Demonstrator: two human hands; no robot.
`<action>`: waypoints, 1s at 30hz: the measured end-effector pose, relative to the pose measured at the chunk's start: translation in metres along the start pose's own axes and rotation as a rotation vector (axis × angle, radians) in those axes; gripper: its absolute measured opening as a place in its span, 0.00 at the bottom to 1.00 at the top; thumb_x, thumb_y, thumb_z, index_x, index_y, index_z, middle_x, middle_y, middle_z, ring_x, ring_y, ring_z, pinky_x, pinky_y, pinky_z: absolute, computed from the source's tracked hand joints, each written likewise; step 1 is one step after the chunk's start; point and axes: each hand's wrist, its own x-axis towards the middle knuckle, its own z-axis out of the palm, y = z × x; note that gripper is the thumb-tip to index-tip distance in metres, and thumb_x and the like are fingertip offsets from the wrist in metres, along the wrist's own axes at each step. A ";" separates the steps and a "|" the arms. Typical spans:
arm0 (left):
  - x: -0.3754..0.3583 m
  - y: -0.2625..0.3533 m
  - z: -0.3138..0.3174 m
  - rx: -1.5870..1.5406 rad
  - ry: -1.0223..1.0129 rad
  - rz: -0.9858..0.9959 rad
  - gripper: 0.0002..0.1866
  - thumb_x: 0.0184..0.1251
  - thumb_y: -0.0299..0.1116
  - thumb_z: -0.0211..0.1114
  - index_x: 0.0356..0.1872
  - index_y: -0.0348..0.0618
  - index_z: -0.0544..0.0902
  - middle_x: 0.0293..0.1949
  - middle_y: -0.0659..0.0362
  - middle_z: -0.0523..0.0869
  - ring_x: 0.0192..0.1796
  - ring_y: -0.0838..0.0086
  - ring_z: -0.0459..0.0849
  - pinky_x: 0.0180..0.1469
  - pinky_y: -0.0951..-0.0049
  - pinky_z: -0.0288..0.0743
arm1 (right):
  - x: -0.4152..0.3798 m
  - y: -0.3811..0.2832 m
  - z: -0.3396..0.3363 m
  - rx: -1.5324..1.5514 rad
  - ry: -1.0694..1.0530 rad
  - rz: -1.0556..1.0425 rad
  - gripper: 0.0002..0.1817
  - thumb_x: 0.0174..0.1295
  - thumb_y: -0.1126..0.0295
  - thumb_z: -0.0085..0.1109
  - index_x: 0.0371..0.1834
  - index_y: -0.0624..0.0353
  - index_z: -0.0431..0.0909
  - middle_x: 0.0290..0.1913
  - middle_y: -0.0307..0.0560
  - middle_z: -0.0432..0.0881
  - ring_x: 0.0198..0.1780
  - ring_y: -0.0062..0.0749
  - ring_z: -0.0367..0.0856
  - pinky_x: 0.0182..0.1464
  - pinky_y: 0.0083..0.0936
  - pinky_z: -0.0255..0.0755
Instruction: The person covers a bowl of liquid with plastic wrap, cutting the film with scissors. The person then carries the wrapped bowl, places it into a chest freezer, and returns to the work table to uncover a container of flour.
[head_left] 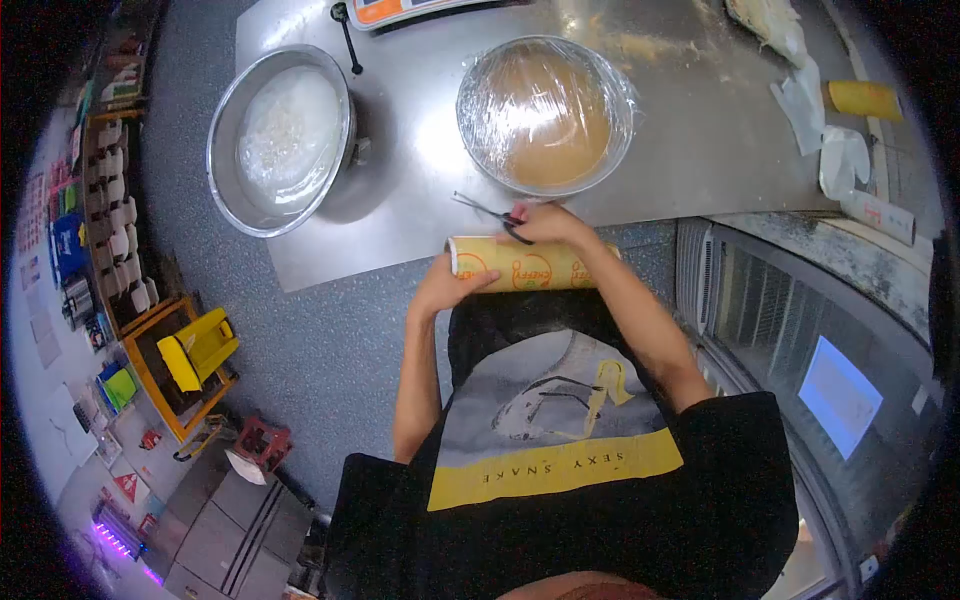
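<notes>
My left hand (448,288) grips the left end of a printed yellow roll of cling film (535,266), held level against my shirt by the table's front edge. My right hand (552,226) is closed around the dark handles of a pair of scissors (490,208) just above the roll. Its blades point left over the tabletop and look parted. Beyond the scissors stands a metal bowl of tan contents (555,120), with clear film stretched across its top. Farther left, a deep metal bowl (222,165) holds something white beneath wrinkled clear film.
The steel table (400,235) ends close to my body. An orange-and-white device, perhaps a scale (385,10), and a black utensil (348,40) lie at the back. More rolls (865,100) and plastic scraps (803,110) lie right. A glass-fronted unit (760,290) stands at my right.
</notes>
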 end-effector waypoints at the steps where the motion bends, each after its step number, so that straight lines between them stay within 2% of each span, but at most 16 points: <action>1: -0.006 0.003 0.001 -0.052 0.018 0.020 0.22 0.55 0.34 0.73 0.48 0.34 0.79 0.42 0.57 0.85 0.43 0.76 0.82 0.46 0.73 0.77 | 0.010 -0.004 0.013 0.007 0.055 -0.041 0.35 0.41 0.37 0.68 0.31 0.63 0.78 0.23 0.44 0.78 0.28 0.31 0.76 0.32 0.26 0.69; 4: -0.007 -0.011 -0.003 -0.005 0.001 0.062 0.22 0.55 0.33 0.73 0.49 0.34 0.78 0.44 0.56 0.84 0.44 0.76 0.81 0.47 0.73 0.76 | 0.033 -0.049 0.026 0.241 -0.136 -0.049 0.37 0.42 0.33 0.65 0.27 0.65 0.79 0.24 0.48 0.79 0.26 0.30 0.75 0.30 0.29 0.69; 8: -0.017 -0.007 -0.002 0.048 0.038 0.029 0.20 0.55 0.31 0.72 0.47 0.34 0.78 0.44 0.56 0.84 0.44 0.76 0.81 0.46 0.73 0.77 | 0.052 -0.103 0.046 0.085 -0.016 0.118 0.38 0.42 0.33 0.65 0.27 0.67 0.80 0.23 0.51 0.80 0.28 0.36 0.79 0.34 0.34 0.73; 10: -0.019 -0.026 -0.002 -0.094 0.121 0.040 0.23 0.53 0.34 0.73 0.49 0.34 0.77 0.42 0.55 0.84 0.42 0.73 0.82 0.47 0.72 0.76 | 0.048 -0.130 0.055 0.031 0.055 0.056 0.43 0.37 0.40 0.72 0.41 0.74 0.78 0.40 0.65 0.81 0.40 0.52 0.83 0.47 0.36 0.76; 11: -0.022 -0.034 -0.004 -0.081 0.121 0.040 0.23 0.53 0.34 0.73 0.49 0.34 0.77 0.42 0.55 0.84 0.42 0.73 0.82 0.47 0.72 0.76 | 0.049 -0.141 0.063 0.041 0.061 0.049 0.43 0.37 0.40 0.72 0.41 0.74 0.78 0.40 0.65 0.81 0.40 0.52 0.83 0.47 0.36 0.76; 13: -0.032 -0.048 -0.005 0.066 0.249 -0.056 0.24 0.53 0.34 0.72 0.49 0.34 0.76 0.43 0.55 0.84 0.43 0.72 0.82 0.47 0.72 0.76 | 0.054 -0.156 0.079 -0.017 0.359 -0.142 0.38 0.37 0.50 0.76 0.42 0.74 0.77 0.48 0.68 0.77 0.44 0.57 0.81 0.50 0.38 0.76; 14: -0.040 -0.032 0.001 0.097 0.308 -0.091 0.22 0.53 0.34 0.72 0.47 0.34 0.77 0.42 0.55 0.84 0.42 0.71 0.82 0.46 0.71 0.76 | 0.052 -0.168 0.071 -0.084 0.202 -0.152 0.37 0.36 0.58 0.78 0.45 0.75 0.76 0.55 0.71 0.69 0.48 0.59 0.79 0.51 0.39 0.76; 15: -0.049 -0.015 0.007 0.127 0.366 -0.128 0.21 0.53 0.34 0.71 0.46 0.34 0.78 0.40 0.55 0.85 0.41 0.70 0.83 0.45 0.70 0.76 | 0.058 -0.170 0.079 -0.082 0.194 -0.152 0.37 0.36 0.58 0.78 0.45 0.75 0.76 0.55 0.71 0.69 0.48 0.59 0.79 0.51 0.39 0.76; 17: -0.045 -0.036 0.003 0.139 0.323 0.013 0.18 0.54 0.37 0.70 0.40 0.34 0.81 0.36 0.55 0.86 0.38 0.69 0.84 0.43 0.68 0.76 | 0.083 -0.168 0.083 -0.274 0.179 -0.102 0.40 0.33 0.58 0.78 0.47 0.75 0.73 0.51 0.64 0.72 0.54 0.59 0.74 0.55 0.42 0.73; 18: -0.044 -0.035 0.005 0.132 0.333 0.019 0.18 0.54 0.37 0.70 0.40 0.34 0.81 0.36 0.55 0.86 0.38 0.69 0.84 0.43 0.68 0.76 | 0.093 -0.166 0.080 -0.347 0.115 -0.188 0.34 0.38 0.63 0.74 0.46 0.77 0.76 0.53 0.77 0.69 0.50 0.60 0.78 0.52 0.39 0.75; 21: -0.035 -0.036 0.006 0.254 0.407 0.008 0.18 0.54 0.41 0.69 0.34 0.32 0.83 0.33 0.48 0.86 0.36 0.62 0.86 0.40 0.64 0.77 | 0.087 -0.157 0.062 -0.394 0.185 -0.343 0.33 0.38 0.63 0.73 0.47 0.77 0.76 0.48 0.77 0.73 0.51 0.60 0.78 0.52 0.38 0.75; 22: -0.032 -0.038 0.006 0.447 0.397 0.045 0.20 0.54 0.43 0.69 0.33 0.31 0.83 0.32 0.43 0.85 0.36 0.57 0.85 0.40 0.61 0.77 | 0.098 -0.148 0.070 -0.171 0.228 -0.316 0.30 0.41 0.64 0.71 0.47 0.74 0.77 0.44 0.72 0.77 0.49 0.58 0.78 0.52 0.37 0.75; 23: -0.031 -0.041 0.007 0.643 0.383 0.079 0.22 0.53 0.46 0.68 0.32 0.31 0.83 0.32 0.39 0.84 0.36 0.52 0.84 0.39 0.59 0.76 | 0.095 -0.145 0.072 -0.177 0.225 -0.319 0.30 0.41 0.64 0.71 0.47 0.74 0.77 0.44 0.72 0.77 0.49 0.58 0.78 0.52 0.37 0.75; 25: -0.031 -0.039 0.012 0.695 0.380 0.085 0.23 0.52 0.48 0.68 0.30 0.31 0.83 0.30 0.38 0.83 0.35 0.49 0.83 0.38 0.56 0.76 | 0.078 -0.130 0.071 0.128 0.540 -0.628 0.25 0.50 0.61 0.69 0.45 0.69 0.77 0.40 0.61 0.80 0.41 0.47 0.82 0.43 0.35 0.78; 27: -0.036 -0.033 0.019 0.749 0.367 0.094 0.24 0.51 0.50 0.68 0.27 0.31 0.83 0.28 0.37 0.82 0.34 0.46 0.82 0.37 0.54 0.75 | 0.028 -0.118 0.057 0.926 0.088 -0.281 0.19 0.59 0.57 0.62 0.41 0.64 0.76 0.38 0.52 0.81 0.34 0.36 0.82 0.33 0.29 0.78; 30: -0.051 -0.001 0.026 0.819 0.379 0.113 0.24 0.52 0.50 0.68 0.20 0.32 0.81 0.21 0.41 0.81 0.26 0.47 0.81 0.32 0.55 0.75 | -0.037 -0.081 0.017 1.394 0.342 0.008 0.24 0.64 0.49 0.53 0.37 0.65 0.73 0.33 0.50 0.81 0.27 0.29 0.81 0.25 0.21 0.75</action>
